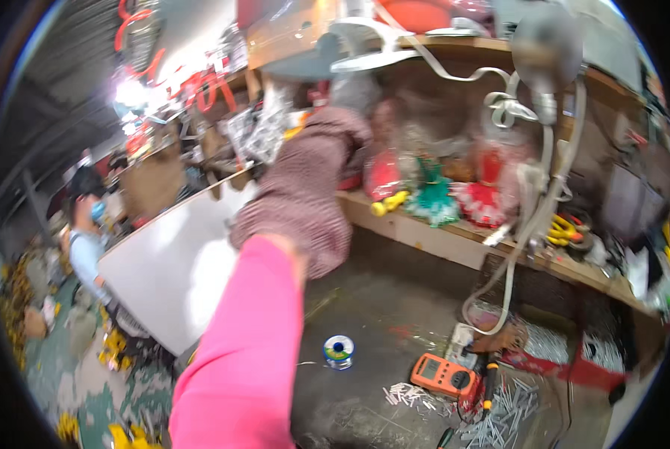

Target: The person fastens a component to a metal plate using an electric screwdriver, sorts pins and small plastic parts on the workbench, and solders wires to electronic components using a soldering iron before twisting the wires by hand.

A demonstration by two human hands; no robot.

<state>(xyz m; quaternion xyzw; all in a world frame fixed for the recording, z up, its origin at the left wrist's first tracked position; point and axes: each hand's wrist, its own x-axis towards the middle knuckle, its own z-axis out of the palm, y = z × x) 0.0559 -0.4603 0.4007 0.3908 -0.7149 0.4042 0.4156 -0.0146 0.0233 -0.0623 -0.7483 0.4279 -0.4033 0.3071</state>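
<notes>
A pink-sleeved arm comes up from the lower edge, left of the middle, and I take it for my left. It reaches forward and up to the cluttered shelf, with a purplish-brown knitted cover over the forearm. My left hand (342, 129) is at the far end, beside a greyish bag and bagged goods; its fingers are hidden and blurred. My right hand is out of view. On the dark bench (365, 280) stands a spool of thin silvery wire (339, 352). To its right lie an orange multimeter (445, 376), a screwdriver (490, 385) and a pile of grey pins (503, 415).
Bundles of green wires (432, 198) and red wires (485, 202) lie on the wooden shelf. White cables (533, 217) hang down to the bench. Red trays (604, 367) hold metal parts. A white panel (163, 262) borders the left. Beyond it stands a person (88, 239).
</notes>
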